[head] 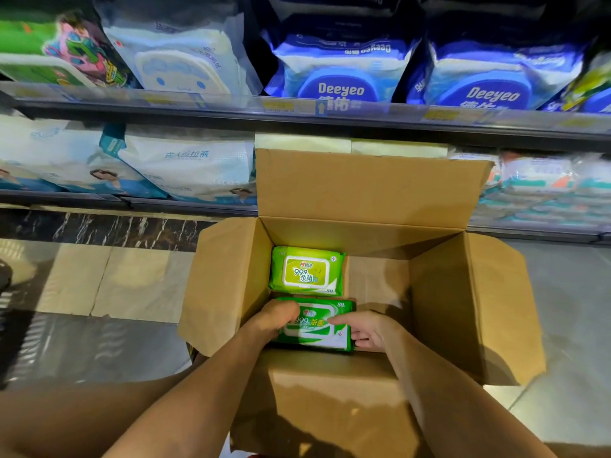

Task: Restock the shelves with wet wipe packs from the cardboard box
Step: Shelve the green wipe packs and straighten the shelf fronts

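Note:
An open cardboard box [463, 292] stands on the floor in front of the shelves. Inside it lie two green wet wipe packs. The far pack [306, 272] lies flat by the box's left wall. The near pack [319, 327] is held from both sides. My left hand [276, 317] grips its left end with curled fingers. My right hand [362, 328] holds its right end, thumb on top and fingers under the edge. Both forearms reach down over the box's near flap.
Blue Deeyeo wipe packs [344, 74] and white packs [182, 61] fill the upper shelf [297, 109]. Large white bags [185, 163] and stacked packs [542, 190] sit on the lower shelf. The box's far flap [363, 186] stands upright before that shelf. Tiled floor lies left and right.

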